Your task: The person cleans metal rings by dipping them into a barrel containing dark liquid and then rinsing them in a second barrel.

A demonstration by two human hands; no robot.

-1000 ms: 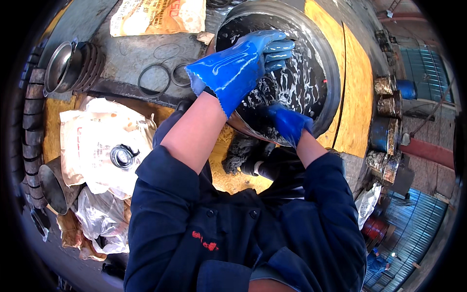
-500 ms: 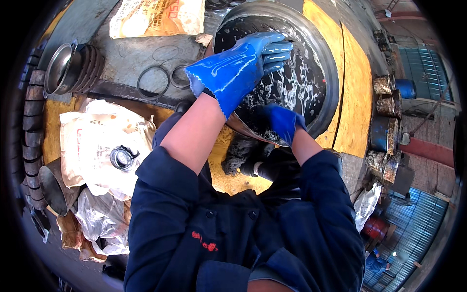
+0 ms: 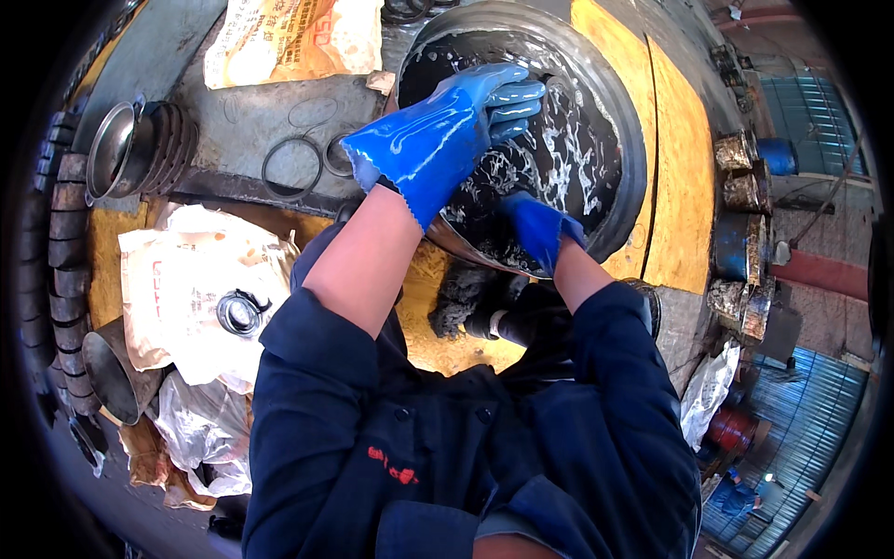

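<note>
A large round metal basin [image 3: 636, 154] in front of me holds dark liquid [image 3: 591, 116] with whitish foam streaks. My left hand [image 3: 466, 116], in a long wet blue rubber glove, is held above the liquid. Its fingers are stretched out to the right, with nothing visible in them. Nearer to me, my right hand [image 3: 540, 231], also gloved in blue, reaches down into the basin at its near side. The dark liquid hides its fingers, so whatever they may hold cannot be seen.
Left of the basin lie black rings [image 3: 292, 170], stacked metal bowls [image 3: 119, 154] and a printed paper sack [image 3: 298, 42]. A black coil [image 3: 239, 314] rests on a pale sack [image 3: 177, 279]. Yellow boards [image 3: 678, 168] border the basin's right. A person [image 3: 736, 496] is far off at lower right.
The surroundings have shifted slightly in view. My left hand stays over the liquid with its fingers extended. My right hand has moved a little within the basin, and the foam pattern differs.
</note>
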